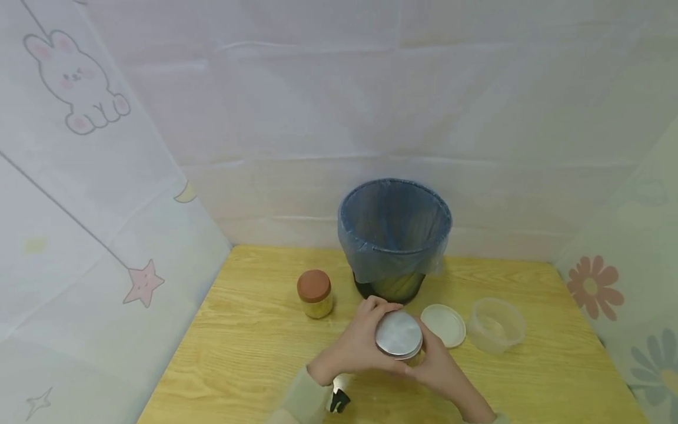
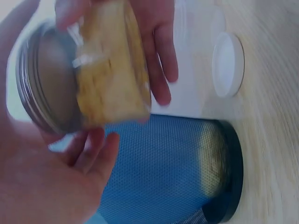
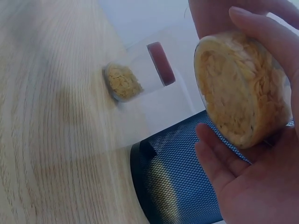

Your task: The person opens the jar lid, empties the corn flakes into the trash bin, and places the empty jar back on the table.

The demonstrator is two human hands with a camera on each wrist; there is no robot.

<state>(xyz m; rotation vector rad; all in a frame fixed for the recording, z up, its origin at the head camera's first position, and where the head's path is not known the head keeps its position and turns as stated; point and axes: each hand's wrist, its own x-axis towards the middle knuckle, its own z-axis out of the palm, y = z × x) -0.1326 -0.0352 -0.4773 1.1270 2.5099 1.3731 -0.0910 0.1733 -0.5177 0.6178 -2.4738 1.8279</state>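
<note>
the flake-filled jar [image 3: 233, 98], clear-walled with a silver lid [image 1: 398, 333], is held up above the bench [image 1: 238, 330], about midway between its left and right edges, well forward of the back edge and on the near side of the mesh waste bin [image 2: 163, 163]. the left hand [image 1: 357, 344] grasps it up by the lid, fingers curled round; the right hand [image 1: 442, 368] grasps the clear body, so both are taken up with it.

it should feel stiff and fairly light, most of any weight sitting low in the yellowish flakes. whether the wall is glass or plastic i can't tell, so i'd treat it as breakable. the smooth sides would likely slip in dry fingers; the best hold looks like a full wrap low on the body, with the other hand round the lid's edge. lifting by the lid alone seems risky, since its tightness doesn't show. the flakes themselves look brittle.
</note>
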